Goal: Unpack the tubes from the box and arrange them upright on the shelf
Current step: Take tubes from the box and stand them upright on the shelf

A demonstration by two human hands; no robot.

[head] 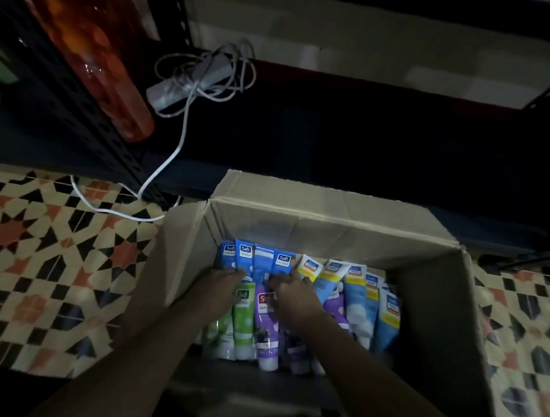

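Tubes (258,258) marked Safi, blue, in a row at the far wall of the cardboard box (330,217) | my left hand (221,288) and right hand (297,295) lie on their lower ends; clasping or merely touching, I cannot tell | green tube (244,321), purple tube (266,322) between my wrists | box open on patterned floor (57,260), near dark shelf (366,143) bearing a power strip (191,82)

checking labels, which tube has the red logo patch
The purple tube lying between the left hand and right hand; the tubes around it carry blue or green patches.
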